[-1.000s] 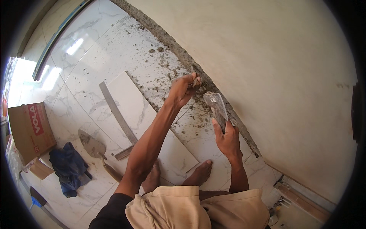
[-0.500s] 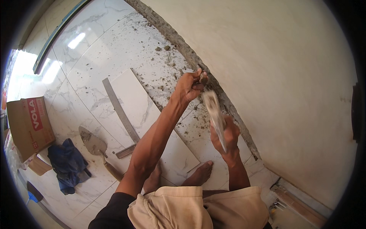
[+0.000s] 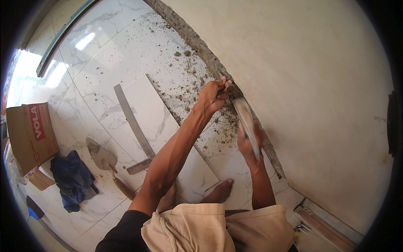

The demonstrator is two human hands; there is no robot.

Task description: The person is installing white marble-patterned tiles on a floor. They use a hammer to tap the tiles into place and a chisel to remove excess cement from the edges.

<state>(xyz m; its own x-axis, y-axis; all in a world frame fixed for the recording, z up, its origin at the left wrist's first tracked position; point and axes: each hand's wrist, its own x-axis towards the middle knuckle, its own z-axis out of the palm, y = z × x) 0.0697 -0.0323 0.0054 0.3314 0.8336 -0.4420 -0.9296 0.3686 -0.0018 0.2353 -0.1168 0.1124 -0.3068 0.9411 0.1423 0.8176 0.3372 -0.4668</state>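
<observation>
My left hand point(image 3: 213, 95) is closed around a short dark chisel-like rod point(image 3: 230, 89) at the rough broken strip point(image 3: 205, 49) along the wall's foot. Most of the rod is hidden by my fingers. My right hand point(image 3: 247, 140), smeared by motion, grips a long pale flat tool point(image 3: 244, 113); its kind is unclear. Its upper end is close beside the rod; whether they touch I cannot tell. Grey crumbs of mortar point(image 3: 224, 126) lie on the floor under both hands.
A loose marbled tile point(image 3: 161, 122) with a metal square point(image 3: 132, 119) on it lies left of my arm. Further left are a trowel point(image 3: 100, 154), a dark blue cloth point(image 3: 73, 176) and a cardboard box point(image 3: 31, 136). The plain wall point(image 3: 319, 84) rises on the right.
The pale tool in my right hand has moved up and right, its upper end now nearer the wall. My left hand has shifted slightly right with the view.
</observation>
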